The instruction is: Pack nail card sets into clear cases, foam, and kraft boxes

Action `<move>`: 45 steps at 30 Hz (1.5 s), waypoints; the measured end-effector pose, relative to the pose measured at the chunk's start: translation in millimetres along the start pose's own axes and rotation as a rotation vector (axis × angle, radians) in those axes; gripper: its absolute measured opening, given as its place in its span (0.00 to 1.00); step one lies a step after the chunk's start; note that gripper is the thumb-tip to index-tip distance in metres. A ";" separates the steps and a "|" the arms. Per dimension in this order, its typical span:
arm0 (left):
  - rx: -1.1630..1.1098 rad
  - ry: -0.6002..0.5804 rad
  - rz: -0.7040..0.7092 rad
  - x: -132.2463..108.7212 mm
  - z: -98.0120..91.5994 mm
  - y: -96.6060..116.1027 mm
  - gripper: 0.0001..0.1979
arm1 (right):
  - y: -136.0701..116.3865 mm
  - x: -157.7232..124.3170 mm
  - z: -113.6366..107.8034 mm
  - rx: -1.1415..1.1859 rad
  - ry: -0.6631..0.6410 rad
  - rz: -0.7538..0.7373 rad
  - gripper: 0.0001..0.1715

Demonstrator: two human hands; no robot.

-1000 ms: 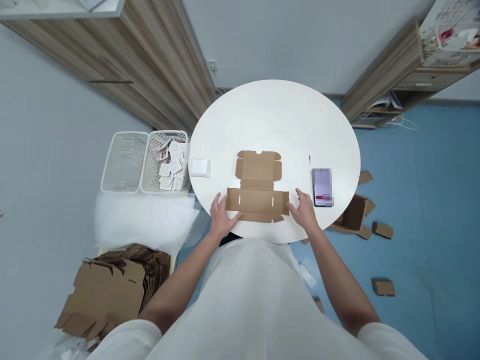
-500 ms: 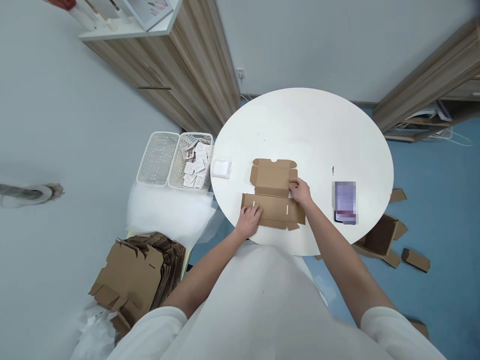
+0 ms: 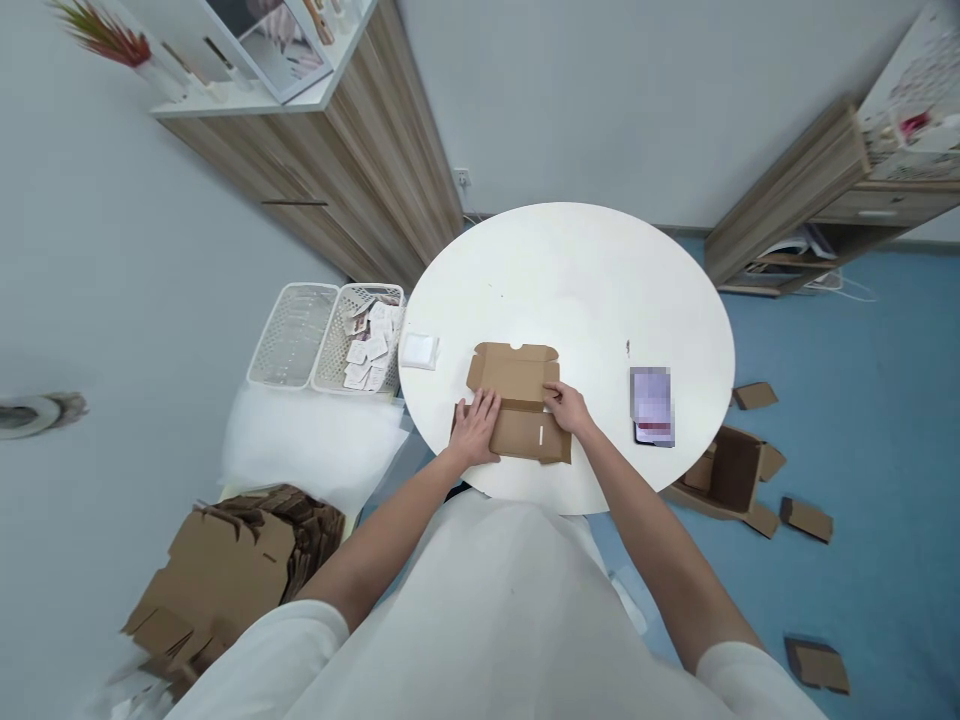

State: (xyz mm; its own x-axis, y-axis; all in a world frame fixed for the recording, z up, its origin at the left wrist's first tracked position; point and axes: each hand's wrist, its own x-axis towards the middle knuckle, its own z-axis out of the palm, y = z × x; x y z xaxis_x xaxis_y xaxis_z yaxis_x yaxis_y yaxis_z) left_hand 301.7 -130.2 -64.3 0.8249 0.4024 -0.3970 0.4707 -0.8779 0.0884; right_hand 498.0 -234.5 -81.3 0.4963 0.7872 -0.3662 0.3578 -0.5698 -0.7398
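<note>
An unfolded cardboard box lies on the round white table in front of me, its notched panel at the far side. My left hand rests with fingers spread on the left of the near panel and hides one of its slots. At the right edge, by the crease between the two panels, my right hand pinches a small side flap of the cardboard. A white slot shows on the near panel between my hands.
A phone, partly pixelated, lies on the table's right. A white packet sits at its left edge. Beyond are white baskets, one with sachets, and a stack of flat cardboard boxes. An open carton stands on the floor.
My left hand has slid up and inward over the near panel, its fingers now spread flatter. My right hand stays at the right flap. The whole view has shifted.
</note>
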 end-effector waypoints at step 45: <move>-0.782 0.136 -0.201 -27.4 23.0 -52.4 0.26 | -41.0 -90.2 92.1 -0.855 -0.015 -0.110 0.56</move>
State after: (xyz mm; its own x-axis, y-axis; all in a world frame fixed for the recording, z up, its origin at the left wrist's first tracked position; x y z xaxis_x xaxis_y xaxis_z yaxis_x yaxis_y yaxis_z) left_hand 247.2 -101.2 -79.1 0.7085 0.6049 -0.3635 0.6545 -0.3707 0.6589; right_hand 365.6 -260.4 -69.9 0.4153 0.8481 -0.3290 0.8790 -0.4673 -0.0952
